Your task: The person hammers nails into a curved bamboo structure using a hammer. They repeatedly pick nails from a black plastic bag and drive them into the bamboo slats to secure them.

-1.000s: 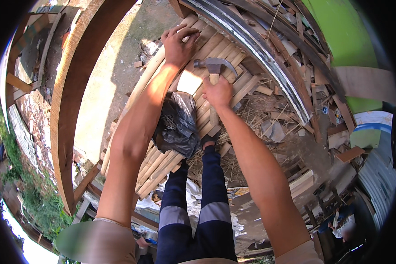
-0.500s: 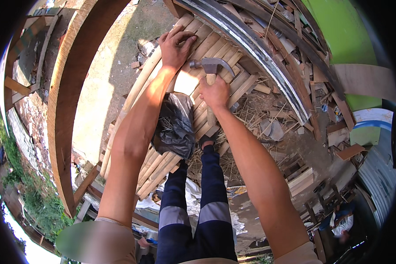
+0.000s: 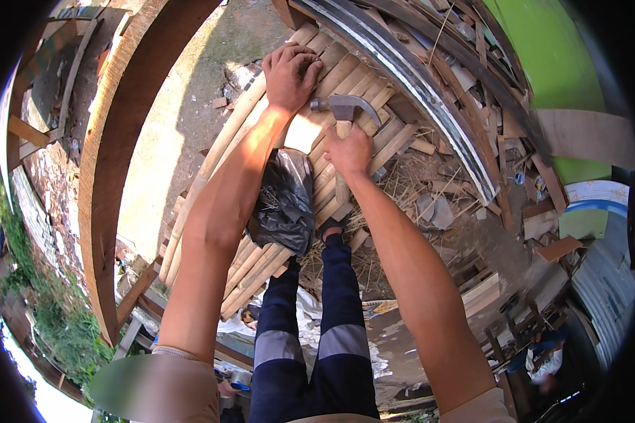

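My right hand (image 3: pixel 348 149) is closed around the wooden handle of a claw hammer (image 3: pixel 343 109). The hammer's metal head lies over a slatted surface of split bamboo poles (image 3: pixel 337 79), its claw curving to the right. Farther up and to the left, my left hand (image 3: pixel 290 79) rests on the bamboo with its fingers curled in. Whatever those fingertips pinch, if anything, is hidden. Between my forearms a black plastic bag (image 3: pixel 286 211) lies open on the bamboo, with thin grey pieces that look like nails inside.
A thick curved-looking wooden beam (image 3: pixel 102 155) rises at the left. Along the upper right runs a white-streaked dark rail (image 3: pixel 420 99), with scrap wood beyond it. Straw and rubble (image 3: pixel 430 204) cover the ground right of the bamboo. Corrugated metal (image 3: pixel 603 282) stands far right.
My left hand has shifted slightly right, its fingers more curled over the bamboo. The hammer stays in my right hand, almost in the same place.
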`<state>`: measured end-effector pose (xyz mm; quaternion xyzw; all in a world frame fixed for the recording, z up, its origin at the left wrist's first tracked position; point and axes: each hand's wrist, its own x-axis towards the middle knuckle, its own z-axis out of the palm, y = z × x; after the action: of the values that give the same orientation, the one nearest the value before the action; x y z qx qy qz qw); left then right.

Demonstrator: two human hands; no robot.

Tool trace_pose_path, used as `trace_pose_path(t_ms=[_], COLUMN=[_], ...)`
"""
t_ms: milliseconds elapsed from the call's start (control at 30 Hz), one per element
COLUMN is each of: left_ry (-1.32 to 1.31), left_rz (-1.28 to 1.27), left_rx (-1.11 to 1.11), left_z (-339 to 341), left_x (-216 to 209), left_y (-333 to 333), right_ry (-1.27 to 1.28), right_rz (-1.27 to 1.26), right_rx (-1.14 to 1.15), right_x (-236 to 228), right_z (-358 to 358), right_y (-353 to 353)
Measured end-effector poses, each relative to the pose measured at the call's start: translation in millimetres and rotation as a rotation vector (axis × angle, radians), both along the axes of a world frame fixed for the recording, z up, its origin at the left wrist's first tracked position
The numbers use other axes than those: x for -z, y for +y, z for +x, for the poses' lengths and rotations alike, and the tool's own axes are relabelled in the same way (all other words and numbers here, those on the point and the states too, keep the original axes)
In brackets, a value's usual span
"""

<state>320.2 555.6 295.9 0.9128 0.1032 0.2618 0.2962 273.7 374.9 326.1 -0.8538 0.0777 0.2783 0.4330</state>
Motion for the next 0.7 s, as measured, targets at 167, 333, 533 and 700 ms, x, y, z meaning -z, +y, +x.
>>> trace_pose_path(t_ms=[167, 333, 533, 700], left_ry=[0.002, 0.029, 0.047, 0.053], left_rz=[0.055, 0.073, 0.050, 0.034], left_rx=[0.014, -0.029, -0.018, -0.011], left_z=[-3.5, -3.8, -4.9, -4.5], left_x=[-3.7, -4.7, -3.8, -4.6], left_y=[-1.8, -8.3, -6.8, -7.0], right_ry=[0.074, 0.060, 0.065, 0.031], right_rz=[-0.006, -0.020, -0.014, 0.005], right_rx=[0.016, 0.001, 0.002, -0.008], right_x=[-9.5, -10.5, -8.9, -6.1], right_z=[1.0, 2.5, 2.2, 2.5], right_y=[1.9, 1.2, 0.1, -0.4])
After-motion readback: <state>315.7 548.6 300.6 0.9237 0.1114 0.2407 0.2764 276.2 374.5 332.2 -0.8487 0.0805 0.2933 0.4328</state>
